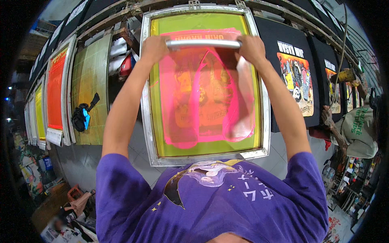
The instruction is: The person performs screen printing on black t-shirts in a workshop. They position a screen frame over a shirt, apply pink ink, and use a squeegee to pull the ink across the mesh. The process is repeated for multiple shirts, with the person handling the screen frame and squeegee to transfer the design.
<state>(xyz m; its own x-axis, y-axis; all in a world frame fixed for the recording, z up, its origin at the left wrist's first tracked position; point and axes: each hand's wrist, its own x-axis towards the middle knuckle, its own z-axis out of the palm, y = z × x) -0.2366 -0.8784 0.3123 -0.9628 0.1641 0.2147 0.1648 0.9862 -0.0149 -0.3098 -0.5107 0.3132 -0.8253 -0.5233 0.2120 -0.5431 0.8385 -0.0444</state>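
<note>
Both my arms reach forward over a silkscreen frame (pixel 266 121) with a metal border and yellow-green mesh. My left hand (pixel 155 49) is closed around the left end of a squeegee (pixel 204 44) with a silvery bar. Its right end is in the grip of my right hand (pixel 252 48). The squeegee lies crosswise near the far part of the mesh; its blade is hard to make out. Bright pink ink (pixel 233 117) coats much of the mesh, with thicker curved streaks down the middle and right. A printed picture shows faintly through the ink.
Black shirts with colourful prints (pixel 295 79) lie on boards to the right, beside a pale green bag (pixel 358 131). At left are a yellowish board (pixel 91 60) carrying a black strapped item (pixel 81 117) and an orange screen (pixel 56 91). A wooden rail (pixel 109 25) runs behind.
</note>
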